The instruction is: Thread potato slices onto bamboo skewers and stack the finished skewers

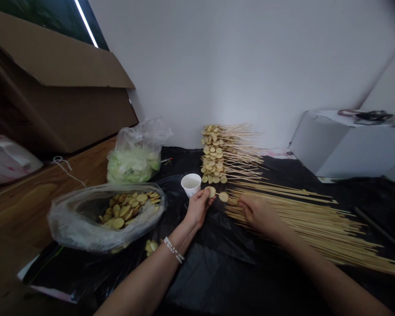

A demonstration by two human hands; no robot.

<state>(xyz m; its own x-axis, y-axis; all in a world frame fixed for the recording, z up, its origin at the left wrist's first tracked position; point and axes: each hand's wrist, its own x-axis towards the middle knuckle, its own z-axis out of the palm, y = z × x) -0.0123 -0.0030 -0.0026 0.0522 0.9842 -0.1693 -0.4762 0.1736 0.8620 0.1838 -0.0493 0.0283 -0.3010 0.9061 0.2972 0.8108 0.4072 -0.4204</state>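
Note:
My left hand (198,207) pinches a round potato slice (211,192) between its fingertips, just beside the white paper cup (191,184). My right hand (260,215) grips a thin bamboo skewer (232,199) at the edge of a loose pile of bamboo skewers (299,224). A second potato slice (223,197) sits on that skewer, between my hands. Behind them lies a stacked row of skewered potato slices (213,153). More slices fill an open plastic bag (72,219) to my left, and a few lie outside it.
A black plastic sheet (217,281) covers the work surface. A plastic bag of pale green vegetable pieces (134,162) stands at the back, beside a wooden surface (29,210) and a large cardboard box (62,101). A white box (345,147) stands at the right.

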